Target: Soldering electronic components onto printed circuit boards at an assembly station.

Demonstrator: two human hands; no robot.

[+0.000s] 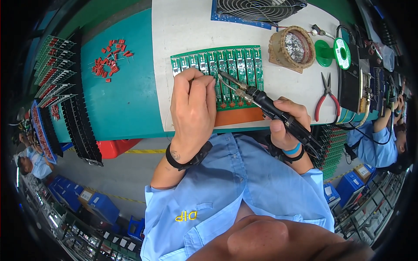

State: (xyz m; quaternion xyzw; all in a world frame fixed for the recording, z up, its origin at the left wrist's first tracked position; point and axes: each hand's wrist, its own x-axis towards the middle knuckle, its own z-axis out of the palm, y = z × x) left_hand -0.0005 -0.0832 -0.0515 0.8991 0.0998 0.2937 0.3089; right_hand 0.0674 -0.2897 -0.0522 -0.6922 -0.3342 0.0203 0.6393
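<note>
Grab green circuit board (230, 61) near bench (126, 100) front edge by rims, prob light, stiff, brittle; gripping soldering iron (273, 107) with right fingers (292, 106), pinching with left fingers (198, 92), can't tell what

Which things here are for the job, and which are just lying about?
In the job now:
soldering tool, in the right hand
green circuit boards, partly under the left hand

Untouched, lying or standing about (some may belong too):
pliers
loose red parts
green spool
round pot
fan

Right grip (289, 121) around soldering iron (267, 104), circuit boards (240, 66)
</note>
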